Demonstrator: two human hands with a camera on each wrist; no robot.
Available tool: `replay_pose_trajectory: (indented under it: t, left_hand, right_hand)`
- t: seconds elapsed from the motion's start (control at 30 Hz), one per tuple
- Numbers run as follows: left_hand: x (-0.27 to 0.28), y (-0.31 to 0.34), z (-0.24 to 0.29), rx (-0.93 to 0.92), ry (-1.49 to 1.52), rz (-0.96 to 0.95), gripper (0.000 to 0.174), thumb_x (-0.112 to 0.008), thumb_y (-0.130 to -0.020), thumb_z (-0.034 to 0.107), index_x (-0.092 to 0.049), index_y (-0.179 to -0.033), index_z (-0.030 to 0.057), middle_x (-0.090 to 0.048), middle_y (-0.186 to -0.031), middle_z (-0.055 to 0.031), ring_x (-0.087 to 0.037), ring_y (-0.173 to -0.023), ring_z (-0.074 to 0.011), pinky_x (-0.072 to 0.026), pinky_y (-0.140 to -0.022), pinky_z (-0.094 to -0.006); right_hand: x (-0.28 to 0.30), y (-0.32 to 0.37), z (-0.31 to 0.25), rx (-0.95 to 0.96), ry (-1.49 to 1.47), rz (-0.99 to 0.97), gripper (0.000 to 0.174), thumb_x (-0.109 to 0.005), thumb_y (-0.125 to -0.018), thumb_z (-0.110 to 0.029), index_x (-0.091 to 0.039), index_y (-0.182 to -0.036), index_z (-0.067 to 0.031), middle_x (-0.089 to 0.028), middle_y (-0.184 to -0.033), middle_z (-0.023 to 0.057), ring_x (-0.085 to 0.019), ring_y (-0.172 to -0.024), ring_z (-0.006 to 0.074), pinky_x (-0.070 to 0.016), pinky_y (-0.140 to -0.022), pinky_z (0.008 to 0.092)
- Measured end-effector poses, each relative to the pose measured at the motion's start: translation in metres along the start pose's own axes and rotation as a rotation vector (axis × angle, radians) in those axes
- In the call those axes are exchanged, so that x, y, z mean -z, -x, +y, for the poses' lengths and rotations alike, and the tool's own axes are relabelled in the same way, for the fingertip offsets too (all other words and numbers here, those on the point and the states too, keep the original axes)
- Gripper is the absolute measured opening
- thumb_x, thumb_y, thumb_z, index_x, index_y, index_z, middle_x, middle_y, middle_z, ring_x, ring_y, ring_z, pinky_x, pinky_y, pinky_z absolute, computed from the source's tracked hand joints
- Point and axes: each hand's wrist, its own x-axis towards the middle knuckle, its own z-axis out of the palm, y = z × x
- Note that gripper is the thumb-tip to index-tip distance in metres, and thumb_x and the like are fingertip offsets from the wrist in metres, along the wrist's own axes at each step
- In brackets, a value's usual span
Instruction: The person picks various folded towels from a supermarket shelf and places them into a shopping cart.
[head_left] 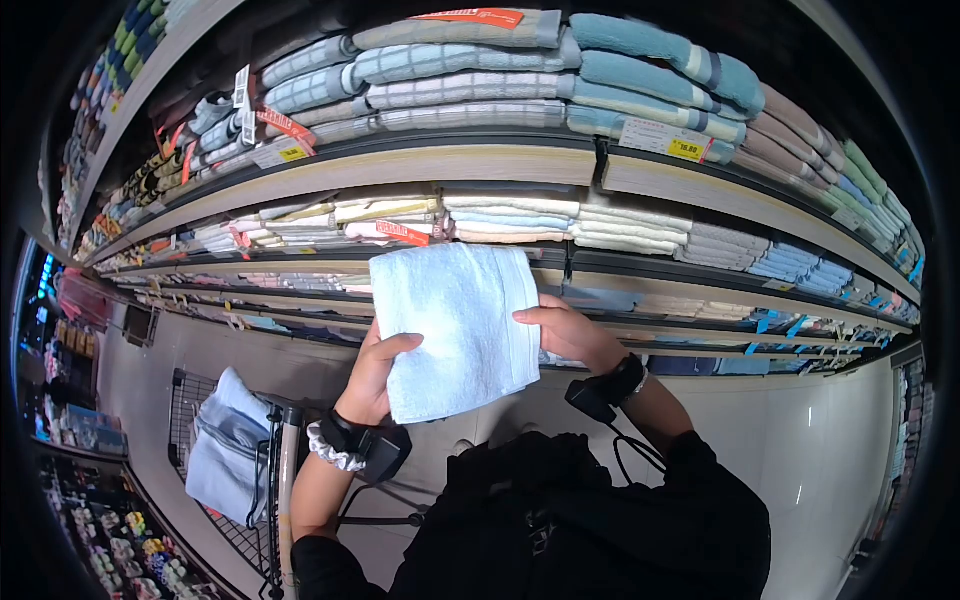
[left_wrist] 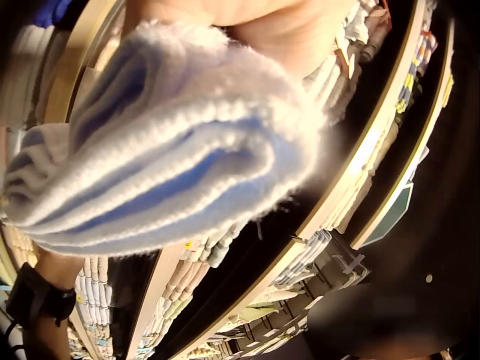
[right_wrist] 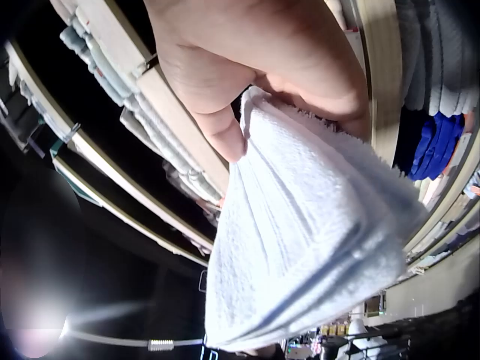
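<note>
A folded light blue towel [head_left: 460,330] is held up in front of the body, between both hands. On its left side the left hand [head_left: 372,372] grips it, thumb across the front face and fingers behind. The right hand [head_left: 565,328] pinches the right edge, thumb on the front near the woven border band. In the left wrist view the towel's [left_wrist: 172,180] stacked fold layers show along its edge. From the right wrist, the towel [right_wrist: 300,225] fans out below the right hand [right_wrist: 262,67], its fingers partly hidden behind the cloth.
Shelves of folded towels [head_left: 460,95] curve across the front, with price labels [head_left: 665,140] along their edges. A shopping cart [head_left: 240,540] stands at the left, carrying a larger light blue folded cloth [head_left: 228,450]. Pale floor [head_left: 810,450] extends to the right.
</note>
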Motion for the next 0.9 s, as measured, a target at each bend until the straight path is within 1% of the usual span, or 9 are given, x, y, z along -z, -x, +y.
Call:
replay_pose_trajectory:
  t: [0.23,0.3,0.4,0.6,0.7,0.73,0.8,0.83,0.9]
  left_hand:
    - [0.027,0.084,0.069,-0.136,-0.391,0.238,0.048,-0.042,-0.07,-0.003,-0.022,-0.114,0.001,-0.04,-0.104,-0.0146,-0.045,-0.094,-0.0219,-0.0394,-0.079,-0.0318]
    - [0.036,0.116,0.093,-0.18,-0.438,0.327,0.047,-0.048,-0.069,0.001,-0.028,-0.111,-0.001,-0.044,-0.099,-0.0139,-0.049,-0.086,-0.0202,-0.042,-0.073,-0.0289]
    - [0.079,0.152,0.118,-0.248,-0.523,0.443,0.049,-0.05,-0.069,0.005,-0.028,-0.111,-0.002,-0.044,-0.1,-0.0141,-0.047,-0.088,-0.0194,-0.0399,-0.075,-0.0285]
    - [0.168,0.225,0.162,-0.332,-0.58,0.553,0.046,-0.05,-0.071,0.006,-0.028,-0.11,-0.0037,-0.044,-0.101,-0.0149,-0.048,-0.089,-0.0198,-0.0392,-0.076,-0.0287]
    - [0.215,0.255,0.177,-0.344,-0.571,0.594,0.045,-0.05,-0.072,0.007,-0.029,-0.111,-0.003,-0.044,-0.102,-0.0144,-0.048,-0.089,-0.0196,-0.0393,-0.076,-0.0286]
    - [0.228,0.267,0.179,-0.391,-0.553,0.626,0.045,-0.05,-0.072,0.007,-0.029,-0.111,-0.0029,-0.044,-0.102,-0.0141,-0.048,-0.089,-0.0193,-0.0391,-0.076,-0.0284]
    - [0.268,0.279,0.181,-0.52,-0.581,0.687,0.045,-0.05,-0.073,0.009,-0.029,-0.111,-0.0029,-0.044,-0.102,-0.0135,-0.047,-0.09,-0.0182,-0.0383,-0.077,-0.0278]
    - [0.269,0.288,0.181,-0.503,-0.56,0.72,0.044,-0.05,-0.074,0.009,-0.03,-0.111,-0.003,-0.044,-0.102,-0.0133,-0.047,-0.09,-0.0177,-0.038,-0.077,-0.0276]
    - [0.3,0.294,0.177,-0.523,-0.531,0.752,0.043,-0.049,-0.074,0.009,-0.03,-0.11,-0.003,-0.045,-0.102,-0.0135,-0.047,-0.09,-0.0178,-0.0383,-0.076,-0.0276]
  right_hand:
    - [-0.095,-0.066,0.011,0.071,0.288,-0.203,0.039,-0.047,-0.076,-0.01,-0.035,-0.109,0.0038,-0.045,-0.103,0.0097,-0.046,-0.092,0.0146,-0.0372,-0.078,0.0266]
    - [-0.129,-0.085,0.018,0.113,0.361,-0.298,0.037,-0.048,-0.076,-0.012,-0.037,-0.108,0.0026,-0.046,-0.101,0.0084,-0.045,-0.091,0.0121,-0.0369,-0.077,0.0249]
    - [-0.186,-0.115,0.036,0.174,0.444,-0.377,0.039,-0.048,-0.077,-0.014,-0.036,-0.109,0.0018,-0.046,-0.101,0.0077,-0.045,-0.09,0.011,-0.037,-0.077,0.0245]
    - [-0.281,-0.191,0.091,0.274,0.626,-0.419,0.036,-0.049,-0.075,-0.015,-0.038,-0.106,0.0017,-0.048,-0.095,0.0072,-0.045,-0.085,0.0119,-0.0374,-0.073,0.0242]
    - [-0.309,-0.265,0.154,0.314,0.827,-0.291,0.034,-0.049,-0.074,-0.013,-0.04,-0.103,0.0017,-0.049,-0.092,0.0077,-0.046,-0.081,0.0118,-0.0377,-0.072,0.024]
    - [-0.32,-0.276,0.171,0.371,0.798,-0.325,0.033,-0.051,-0.072,-0.013,-0.042,-0.099,0.0035,-0.05,-0.089,0.0097,-0.047,-0.081,0.0126,-0.039,-0.07,0.0246]
    - [-0.351,-0.255,0.163,0.271,0.769,-0.332,0.035,-0.052,-0.071,-0.014,-0.041,-0.099,0.0045,-0.05,-0.088,0.0107,-0.048,-0.081,0.0136,-0.0394,-0.069,0.0246]
    - [-0.362,-0.248,0.159,0.177,0.755,-0.31,0.037,-0.053,-0.069,-0.014,-0.04,-0.098,0.0055,-0.05,-0.087,0.0116,-0.049,-0.081,0.0146,-0.0398,-0.068,0.0247]
    - [-0.37,-0.272,0.188,0.16,0.752,-0.289,0.043,-0.055,-0.066,-0.015,-0.038,-0.099,0.0066,-0.05,-0.087,0.0133,-0.05,-0.081,0.0164,-0.0407,-0.067,0.0253]
